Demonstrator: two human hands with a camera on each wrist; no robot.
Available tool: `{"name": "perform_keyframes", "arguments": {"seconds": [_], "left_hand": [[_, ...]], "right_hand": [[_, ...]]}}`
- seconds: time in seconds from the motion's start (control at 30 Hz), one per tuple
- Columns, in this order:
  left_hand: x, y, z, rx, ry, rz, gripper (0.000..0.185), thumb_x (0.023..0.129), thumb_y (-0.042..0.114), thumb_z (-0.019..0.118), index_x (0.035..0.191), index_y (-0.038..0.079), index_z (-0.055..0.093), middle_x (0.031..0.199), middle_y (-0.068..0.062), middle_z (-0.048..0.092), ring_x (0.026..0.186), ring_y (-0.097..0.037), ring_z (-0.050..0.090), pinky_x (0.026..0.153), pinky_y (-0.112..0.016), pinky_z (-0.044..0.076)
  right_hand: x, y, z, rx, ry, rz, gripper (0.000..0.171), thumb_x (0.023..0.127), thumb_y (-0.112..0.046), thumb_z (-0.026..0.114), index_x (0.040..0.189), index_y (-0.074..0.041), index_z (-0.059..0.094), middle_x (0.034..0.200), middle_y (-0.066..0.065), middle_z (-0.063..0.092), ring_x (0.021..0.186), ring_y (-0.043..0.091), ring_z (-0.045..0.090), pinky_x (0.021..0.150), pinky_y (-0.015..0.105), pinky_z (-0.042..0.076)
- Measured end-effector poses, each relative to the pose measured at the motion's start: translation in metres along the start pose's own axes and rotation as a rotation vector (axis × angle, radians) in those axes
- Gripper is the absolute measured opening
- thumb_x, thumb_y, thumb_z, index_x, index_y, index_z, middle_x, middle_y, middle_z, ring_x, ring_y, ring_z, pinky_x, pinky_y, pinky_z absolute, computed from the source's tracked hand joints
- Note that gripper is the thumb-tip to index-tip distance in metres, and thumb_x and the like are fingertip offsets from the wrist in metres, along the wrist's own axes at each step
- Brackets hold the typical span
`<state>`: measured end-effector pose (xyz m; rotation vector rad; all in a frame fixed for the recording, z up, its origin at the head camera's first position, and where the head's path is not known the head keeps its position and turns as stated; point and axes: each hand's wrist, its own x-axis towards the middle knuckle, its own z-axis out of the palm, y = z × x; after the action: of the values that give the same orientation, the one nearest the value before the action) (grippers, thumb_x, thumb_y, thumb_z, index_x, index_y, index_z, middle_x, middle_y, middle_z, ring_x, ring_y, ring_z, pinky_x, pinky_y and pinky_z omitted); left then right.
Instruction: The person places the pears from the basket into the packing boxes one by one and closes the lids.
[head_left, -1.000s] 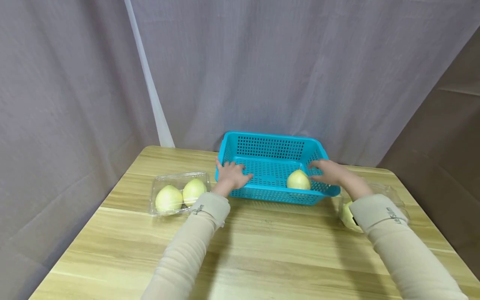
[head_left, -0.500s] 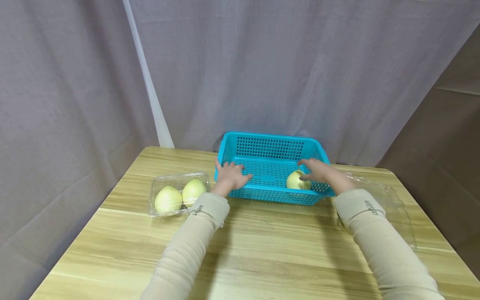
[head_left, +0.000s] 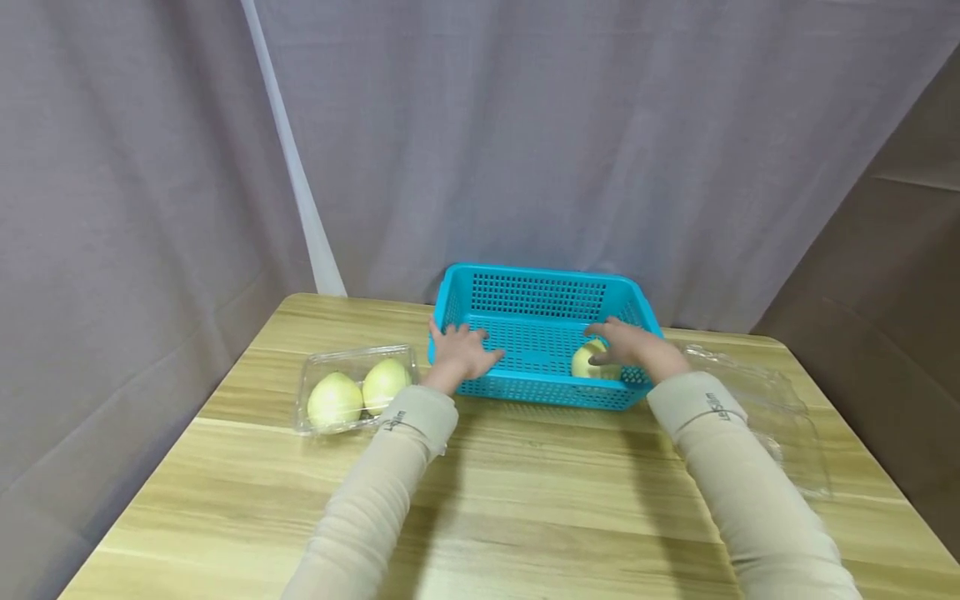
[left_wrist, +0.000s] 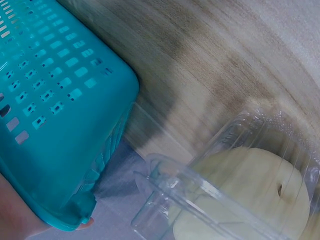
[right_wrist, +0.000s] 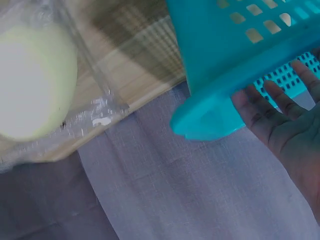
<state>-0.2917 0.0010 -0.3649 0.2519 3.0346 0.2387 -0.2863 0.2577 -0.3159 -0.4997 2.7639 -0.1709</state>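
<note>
A blue perforated plastic basket [head_left: 536,273] stands at the table's back edge, with one pale yellow-green pear [head_left: 582,363] near its front right. My left hand [head_left: 460,353] rests at the basket's left end, fingers spread over the rim. In the left wrist view, part of that hand shows beside the basket's rim [left_wrist: 82,202]. Over the basket's right side, my right hand [head_left: 632,345] reaches in, thumb and fingers apart above the pear and partly covering it. The right wrist view shows this hand's fingers [right_wrist: 282,99] extended past the rim, holding nothing.
Left of the basket lies a clear plastic box [head_left: 358,357] with two pears [head_left: 334,402] inside. At the right, an opened clear box [head_left: 797,433] is partly behind my sleeve; the right wrist view shows a pear [right_wrist: 37,82] in it. Grey curtain [head_left: 525,150] hangs behind the table.
My right hand has moved left from the basket's right end to above the pear, its sleeve following. The right box shows more now. My left hand and the basket have stayed put.
</note>
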Motion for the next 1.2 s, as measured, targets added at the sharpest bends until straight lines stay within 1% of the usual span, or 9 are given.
{"name": "perform_keyframes", "arguments": {"seconds": [0.23,0.6,0.77,0.87,1.0,1.2], "left_hand": [[-0.001,-0.002,0.000,-0.012,-0.005,0.009,0.062,0.092,0.063,0.037,0.142,0.028,0.042,0.151,-0.007,0.036,0.141,-0.033,0.027,0.113,-0.063,-0.006],[-0.002,-0.003,0.001,-0.005,0.006,0.006,0.062,0.091,0.063,0.038,0.142,0.028,0.043,0.150,-0.006,0.038,0.141,-0.033,0.029,0.113,-0.063,-0.005],[-0.002,-0.003,0.002,-0.007,0.006,0.003,0.061,0.091,0.063,0.038,0.141,0.028,0.043,0.150,-0.006,0.038,0.141,-0.033,0.029,0.113,-0.063,-0.006],[-0.001,-0.003,0.002,-0.004,0.008,0.005,0.061,0.091,0.063,0.038,0.141,0.028,0.044,0.150,-0.006,0.038,0.141,-0.033,0.029,0.113,-0.063,-0.006],[-0.001,-0.002,0.001,-0.001,0.005,0.007,0.061,0.091,0.063,0.038,0.141,0.028,0.043,0.150,-0.006,0.037,0.141,-0.032,0.028,0.113,-0.063,-0.006],[-0.004,-0.001,-0.001,-0.007,-0.001,0.012,0.062,0.092,0.063,0.037,0.142,0.027,0.043,0.151,-0.007,0.037,0.142,-0.033,0.027,0.113,-0.063,-0.006]], "right_hand": [[0.006,-0.003,0.007,-0.019,-0.012,0.011,0.057,0.091,-0.024,0.062,0.138,0.000,0.041,0.136,0.035,0.034,0.120,0.052,0.044,0.095,0.061,0.042],[0.014,-0.008,0.016,-0.003,-0.020,0.044,0.062,0.089,-0.026,0.066,0.139,-0.002,0.040,0.137,0.036,0.030,0.122,0.055,0.039,0.094,0.062,0.042],[0.015,-0.008,0.020,0.010,-0.012,0.041,0.061,0.088,-0.024,0.066,0.138,0.000,0.040,0.134,0.039,0.031,0.114,0.052,0.046,0.085,0.055,0.048],[0.015,-0.007,0.022,0.043,-0.012,0.062,0.061,0.088,-0.022,0.066,0.139,0.000,0.039,0.133,0.038,0.031,0.105,0.046,0.050,0.078,0.050,0.049],[0.015,-0.007,0.025,0.075,0.000,0.095,0.060,0.088,-0.019,0.065,0.139,-0.001,0.039,0.131,0.036,0.031,0.098,0.041,0.050,0.077,0.049,0.049],[0.017,-0.006,0.028,0.068,0.031,0.099,0.056,0.087,-0.013,0.066,0.136,-0.001,0.041,0.124,0.034,0.036,0.095,0.039,0.052,0.078,0.050,0.050]]}}
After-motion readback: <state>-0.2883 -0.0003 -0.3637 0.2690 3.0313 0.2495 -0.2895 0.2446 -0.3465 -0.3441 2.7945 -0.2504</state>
